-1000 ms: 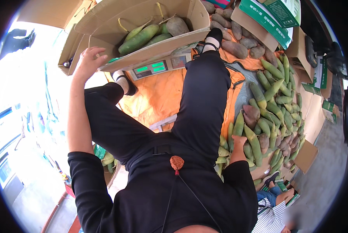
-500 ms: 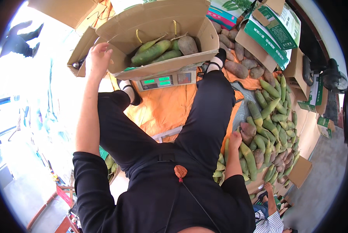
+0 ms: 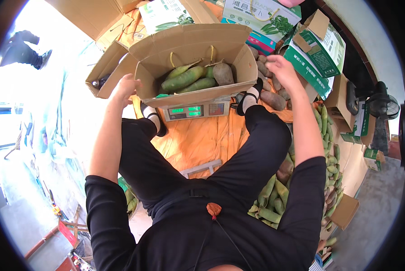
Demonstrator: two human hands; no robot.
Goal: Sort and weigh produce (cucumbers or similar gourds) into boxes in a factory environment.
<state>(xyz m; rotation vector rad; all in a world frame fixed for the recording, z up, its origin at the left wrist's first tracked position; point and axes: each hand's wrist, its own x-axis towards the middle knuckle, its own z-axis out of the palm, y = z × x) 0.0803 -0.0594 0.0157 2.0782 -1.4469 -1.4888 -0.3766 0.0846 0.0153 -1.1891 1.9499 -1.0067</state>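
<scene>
An open cardboard carton (image 3: 191, 35) sits on a digital scale (image 3: 197, 111) with a lit green display. Inside it lie several long green radishes (image 3: 183, 80) and a brown, earth-coloured root (image 3: 223, 74). My left hand (image 3: 126, 88) is at the carton's left side, its fingers loosely bent and apart close to the edge; whether they touch it I cannot tell. Off the carton's right side, my right hand (image 3: 281, 67) hovers above a heap of brown roots (image 3: 273, 100), fingers spread with nothing in them.
More green radishes (image 3: 275, 196) are piled to my right. Printed cartons (image 3: 261, 20) stand behind, and a green-white one (image 3: 322, 45) at the far right. A small black fan (image 3: 383, 101) is beyond it. An orange sheet (image 3: 198, 144) covers the floor between my legs.
My right hand has risen from the radish pile to beside the carton's right side. My left hand has shifted slightly down. The carton appears lower and farther right in view.
</scene>
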